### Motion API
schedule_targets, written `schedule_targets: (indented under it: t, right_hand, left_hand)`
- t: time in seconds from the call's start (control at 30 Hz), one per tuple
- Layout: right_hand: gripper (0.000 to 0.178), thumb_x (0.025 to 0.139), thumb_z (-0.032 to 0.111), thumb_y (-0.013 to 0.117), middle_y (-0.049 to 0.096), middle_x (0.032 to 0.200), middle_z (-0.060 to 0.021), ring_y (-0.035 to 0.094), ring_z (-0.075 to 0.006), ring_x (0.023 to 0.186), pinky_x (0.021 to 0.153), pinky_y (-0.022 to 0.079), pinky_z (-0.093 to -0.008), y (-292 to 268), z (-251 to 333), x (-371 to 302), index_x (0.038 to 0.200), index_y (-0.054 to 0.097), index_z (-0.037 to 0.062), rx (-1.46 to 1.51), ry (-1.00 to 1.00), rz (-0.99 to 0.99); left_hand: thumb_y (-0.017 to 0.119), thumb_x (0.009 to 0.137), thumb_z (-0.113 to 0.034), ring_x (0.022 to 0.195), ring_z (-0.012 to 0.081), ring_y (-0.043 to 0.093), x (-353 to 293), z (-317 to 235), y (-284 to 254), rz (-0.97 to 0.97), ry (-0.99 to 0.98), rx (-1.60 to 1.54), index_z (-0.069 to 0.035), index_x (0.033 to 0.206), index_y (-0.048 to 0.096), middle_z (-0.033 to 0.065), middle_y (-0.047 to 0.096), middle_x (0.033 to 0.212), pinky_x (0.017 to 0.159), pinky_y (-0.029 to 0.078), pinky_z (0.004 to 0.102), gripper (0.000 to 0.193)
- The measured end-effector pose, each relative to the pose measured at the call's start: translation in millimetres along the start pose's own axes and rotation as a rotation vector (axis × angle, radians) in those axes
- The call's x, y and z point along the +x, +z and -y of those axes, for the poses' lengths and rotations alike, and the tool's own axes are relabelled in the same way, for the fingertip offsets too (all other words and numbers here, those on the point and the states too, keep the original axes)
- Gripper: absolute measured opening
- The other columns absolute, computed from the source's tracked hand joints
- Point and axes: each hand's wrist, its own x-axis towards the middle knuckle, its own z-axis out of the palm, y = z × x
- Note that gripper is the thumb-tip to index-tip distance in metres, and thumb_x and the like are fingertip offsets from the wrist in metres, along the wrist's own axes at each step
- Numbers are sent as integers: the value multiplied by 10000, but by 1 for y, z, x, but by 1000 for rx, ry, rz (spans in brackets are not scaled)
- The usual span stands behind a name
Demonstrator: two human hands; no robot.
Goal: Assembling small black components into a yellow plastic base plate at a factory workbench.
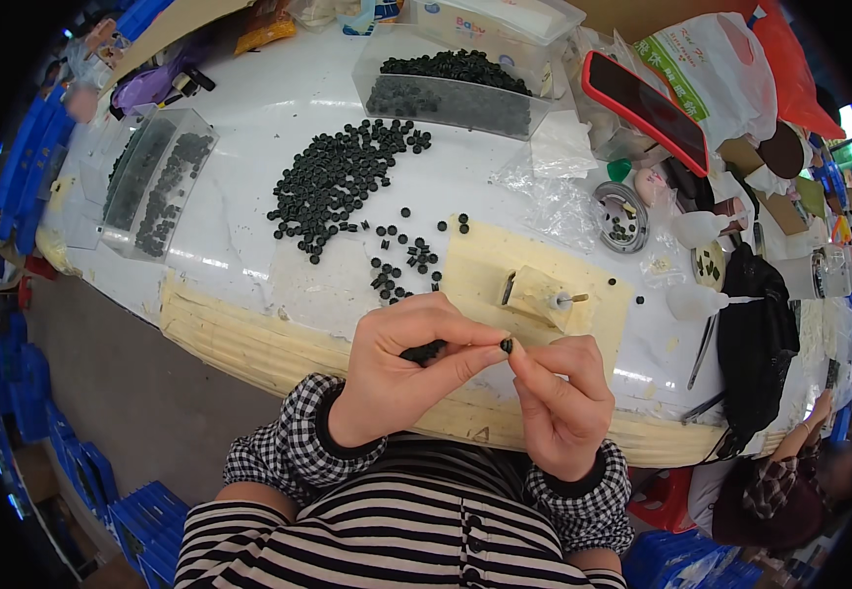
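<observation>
Close to the table's front edge, a small black grooved round part point(505, 346) is held between both hands. My left hand point(397, 358) pinches it with thumb and forefinger, while several more black pieces point(424, 350) show in its curled palm. From the other side, my right hand point(565, 398) grips the same part with its fingertips, the other fingers folded. Just beyond the hands, a small pale block with a metal pin point(549, 297) stands on a yellow sheet point(480, 257). A big pile of like black parts point(333, 187) spreads across the table, with loose ones point(416, 257) nearer me.
Clear bins of black parts stand at the back point(446, 108) and the left point(156, 187). To the right are a red-cased phone point(647, 110), a round metal tin point(620, 218), white squeeze bottles point(696, 301), tweezers point(703, 351) and a black bag point(755, 344). Another person point(784, 481) sits far right.
</observation>
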Motion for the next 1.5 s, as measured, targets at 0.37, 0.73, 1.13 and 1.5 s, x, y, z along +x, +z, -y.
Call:
schedule_targets:
  t: [0.37,0.73,1.13,1.5]
  right_hand:
    - [431,729,-73,679,613,928,-93,555,-220,792,702,460,-292,-2,1,-4,1151,666,11,-33,91,-42]
    - [376,749,-80,666,610,872,-87,550,-207,757,664,452,-283,-5,0,-6,1115,678,2,-41,95,-124]
    - [349,682,-12,732,628,955,-61,538,-246,831,717,459,-332,-14,12,9,1018,715,80,-312,-11,-19]
    - [318,631,1,738,620,1014,-30,522,-257,909,771,446,-354,-2,9,6,940,705,72,-444,-75,81]
  left_hand:
    - [681,860,-49,622,33,446,6,-1,-21,-286,-370,-215,20,992,698,-34,563,726,577,354,178,150]
    - [443,969,-54,694,86,425,6,-7,-18,-174,-703,-1120,14,1226,497,64,529,960,574,371,207,271]
    - [352,1014,-162,1214,264,510,2,-14,8,21,-844,-1118,65,1321,418,196,499,1321,1013,453,359,387]
    - [281,1010,-157,1307,260,420,1,-8,9,55,-756,-1151,71,1413,308,196,397,1423,1107,341,394,464]
